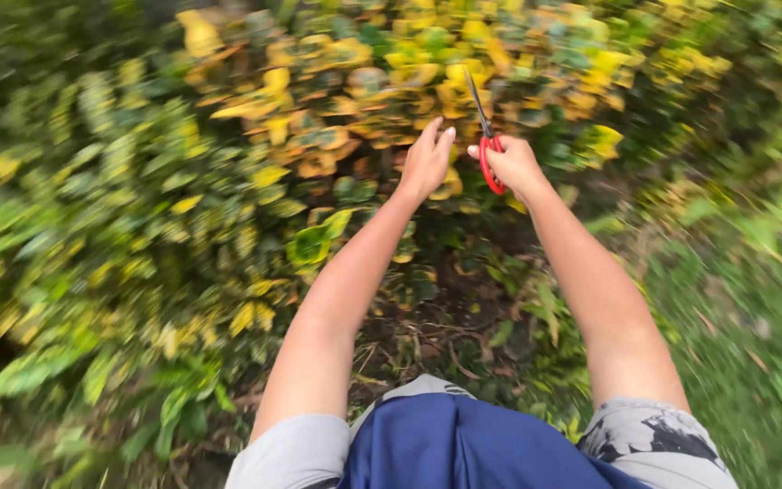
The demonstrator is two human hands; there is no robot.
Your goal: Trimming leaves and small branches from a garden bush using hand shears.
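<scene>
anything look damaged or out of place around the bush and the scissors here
Nothing stands out. The right hand holds red-handled scissors, blades up, at the yellow-green shrub; the left hand reaches into its leaves. The picture is motion-blurred, so fine damage cannot be judged.

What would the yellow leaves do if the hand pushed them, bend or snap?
Probably bend. The yellow leaves look thin and flat on slim stems, so they would likely flop aside under the left hand and spring back. They seem light. The scissors in the right hand look stiff by comparison.

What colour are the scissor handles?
Red, on the scissors in the right hand; head view.
</scene>
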